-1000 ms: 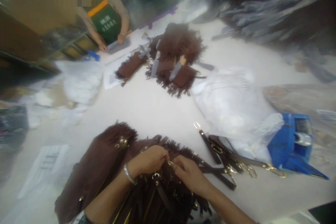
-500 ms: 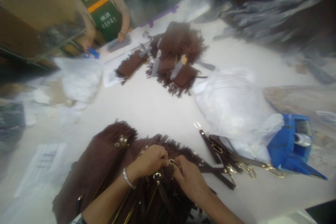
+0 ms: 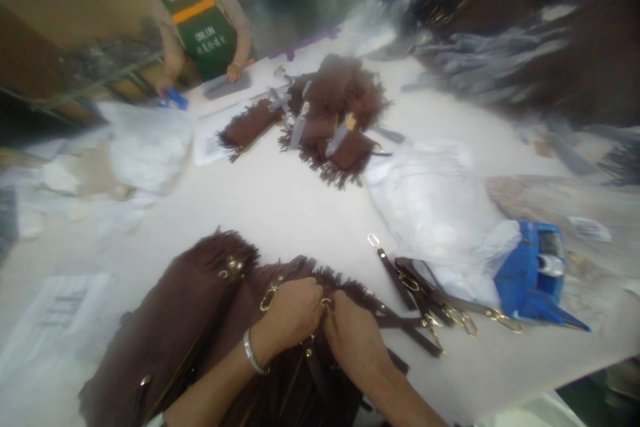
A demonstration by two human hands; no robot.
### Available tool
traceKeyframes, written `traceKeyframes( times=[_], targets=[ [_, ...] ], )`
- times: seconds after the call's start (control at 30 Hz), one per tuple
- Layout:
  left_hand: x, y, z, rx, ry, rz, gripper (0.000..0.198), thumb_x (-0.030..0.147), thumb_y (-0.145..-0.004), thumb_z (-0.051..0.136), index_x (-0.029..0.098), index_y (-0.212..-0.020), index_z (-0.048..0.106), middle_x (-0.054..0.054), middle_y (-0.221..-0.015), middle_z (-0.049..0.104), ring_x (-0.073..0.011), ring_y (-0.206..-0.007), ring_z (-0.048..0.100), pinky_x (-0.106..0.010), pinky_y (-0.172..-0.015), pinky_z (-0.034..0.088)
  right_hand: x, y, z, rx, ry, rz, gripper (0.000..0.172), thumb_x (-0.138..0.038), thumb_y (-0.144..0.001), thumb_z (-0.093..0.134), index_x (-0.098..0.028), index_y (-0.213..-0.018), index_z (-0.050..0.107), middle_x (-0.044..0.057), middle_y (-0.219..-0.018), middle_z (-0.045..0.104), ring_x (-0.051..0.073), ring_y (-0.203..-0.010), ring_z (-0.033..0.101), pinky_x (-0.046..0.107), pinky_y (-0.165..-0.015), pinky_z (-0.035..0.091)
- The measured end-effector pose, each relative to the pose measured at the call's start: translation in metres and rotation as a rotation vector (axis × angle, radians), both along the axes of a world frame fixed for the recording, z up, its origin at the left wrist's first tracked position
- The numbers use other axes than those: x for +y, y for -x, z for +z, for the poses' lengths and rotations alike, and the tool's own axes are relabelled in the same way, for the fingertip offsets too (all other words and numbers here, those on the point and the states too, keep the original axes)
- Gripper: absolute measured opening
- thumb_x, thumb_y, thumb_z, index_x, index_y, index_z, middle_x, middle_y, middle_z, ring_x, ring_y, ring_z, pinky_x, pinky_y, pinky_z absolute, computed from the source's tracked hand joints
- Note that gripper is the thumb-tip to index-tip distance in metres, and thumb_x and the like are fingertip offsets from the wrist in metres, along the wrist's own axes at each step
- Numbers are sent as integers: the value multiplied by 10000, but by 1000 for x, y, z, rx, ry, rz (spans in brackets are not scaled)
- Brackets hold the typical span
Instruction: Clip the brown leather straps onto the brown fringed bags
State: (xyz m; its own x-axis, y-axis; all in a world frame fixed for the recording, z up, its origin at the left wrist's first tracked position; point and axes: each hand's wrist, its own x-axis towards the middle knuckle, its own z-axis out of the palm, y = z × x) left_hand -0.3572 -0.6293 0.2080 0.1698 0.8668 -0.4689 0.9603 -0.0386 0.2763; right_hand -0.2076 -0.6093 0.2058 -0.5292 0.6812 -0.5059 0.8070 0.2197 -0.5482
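Both of my hands meet over a pile of dark brown fringed bags [image 3: 150, 340] at the front of the table. My left hand [image 3: 295, 313], with a silver bracelet at its wrist, is closed, its fingertips pinched near a gold metal clip [image 3: 326, 305]. From the other side my right hand [image 3: 353, 337] pinches this clip; the fingers hide most of it. What the left fingertips grip is hidden. Below them hangs a dark strap [image 3: 314, 370] with gold fittings. Left of my left hand, a gold clip [image 3: 269, 297] lies on the bags.
Dark straps with gold clips [image 3: 425, 307] lie to the right, beside a white plastic bag [image 3: 430, 207] and a blue holder [image 3: 533, 273]. More fringed bags [image 3: 345, 90] are piled farther back. Across the table a co-worker in a green apron [image 3: 207, 40] handles things.
My hands have drawn closer together around the gold clip, which now shows less. The view has shifted slightly; the bags and loose straps lie as before.
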Motion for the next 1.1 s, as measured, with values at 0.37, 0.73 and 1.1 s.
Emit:
traceKeyframes(
  times=[0.37,0.73,1.1],
  targets=[
    [5,11,5,-280,85,69,192,168,-893,442,192,-867,630,-23,-884,636,-163,-796,590,-270,-731,447,-18,-33,14,286,208,-125,188,-277,-929,379,-187,-1000,527,69,-853,667,210,-793,652,289,-670,445],
    [8,7,22,-477,-26,-20,199,309,-821,665,181,-740,536,-18,-866,552,-202,-961,467,-341,-890,378,-36,-46,11,530,410,163,503,-314,-863,502,-165,-1340,439,51,-832,697,175,-669,633,244,-589,431],
    [14,-6,32,-505,-20,-124,193,15,-712,511,193,-786,499,-26,-1075,566,-200,-1067,471,-339,-960,361,96,-85,-113,-104,-274,-159,255,-167,-938,369,-121,-1137,522,163,-1102,581,249,-1010,559,330,-828,428]
  ],
)
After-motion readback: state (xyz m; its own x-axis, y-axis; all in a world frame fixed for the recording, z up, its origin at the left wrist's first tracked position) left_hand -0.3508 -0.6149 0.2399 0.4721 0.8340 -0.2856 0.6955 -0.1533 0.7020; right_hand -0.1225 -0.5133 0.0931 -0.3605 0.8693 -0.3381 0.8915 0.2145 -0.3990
